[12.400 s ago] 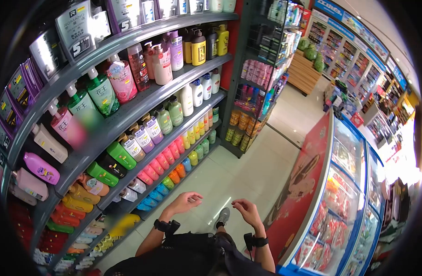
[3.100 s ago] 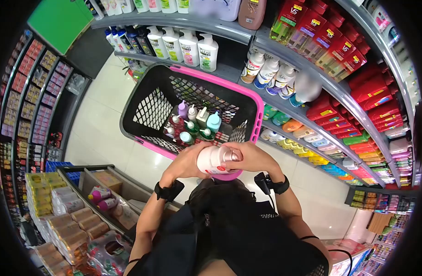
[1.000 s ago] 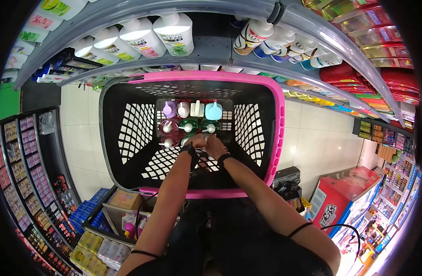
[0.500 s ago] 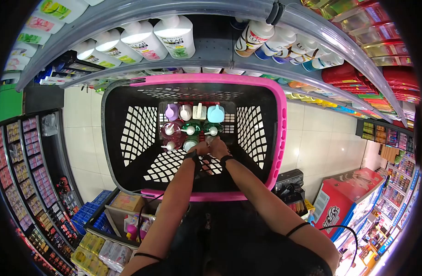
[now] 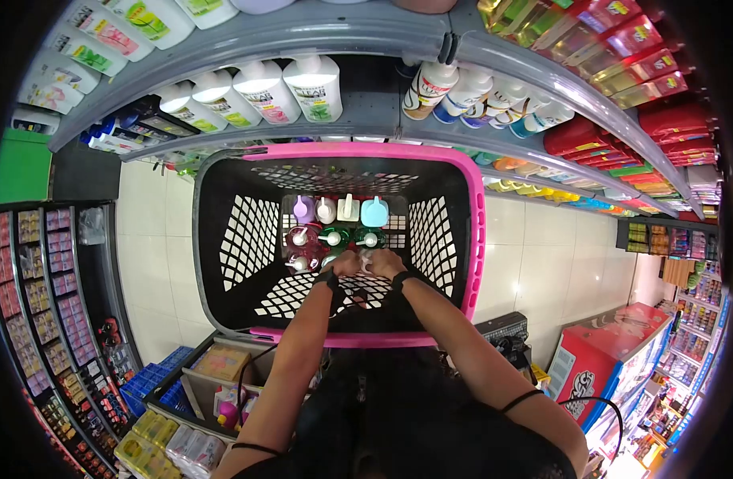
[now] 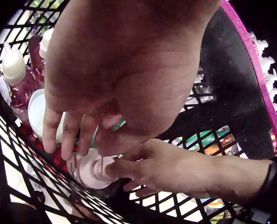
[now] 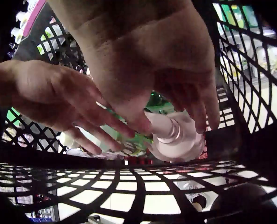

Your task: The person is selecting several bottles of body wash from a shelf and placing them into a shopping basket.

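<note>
Low inside the black basket with a pink rim (image 5: 476,239), both hands are close together over a pale pink pump bottle (image 6: 88,173). My right hand (image 5: 385,263) holds this bottle (image 7: 181,145) near its pump and shoulder, thumb on one side and fingers on the other. Beside it, my left hand (image 5: 346,263) has its fingers loosely extended; whether they touch the bottle is unclear. Several pump bottles stand upright in the basket: purple (image 5: 303,209), cream (image 5: 348,209), light blue (image 5: 374,211), green (image 5: 334,237) and dark red (image 5: 299,237). The hands partly hide the nearest ones.
Shelves (image 5: 358,120) of white shampoo bottles (image 5: 312,89) run behind the basket, with red bottles (image 5: 578,137) to the right. A red freezer (image 5: 598,347) is at the lower right. Blue crates (image 5: 155,387) and packaged rolls (image 5: 195,449) lie at the lower left.
Compared with about three seconds ago, the pink bottle has gone from above the basket's near edge down into it. Over the last half second, the hands have barely moved; the head view has shifted slightly.
</note>
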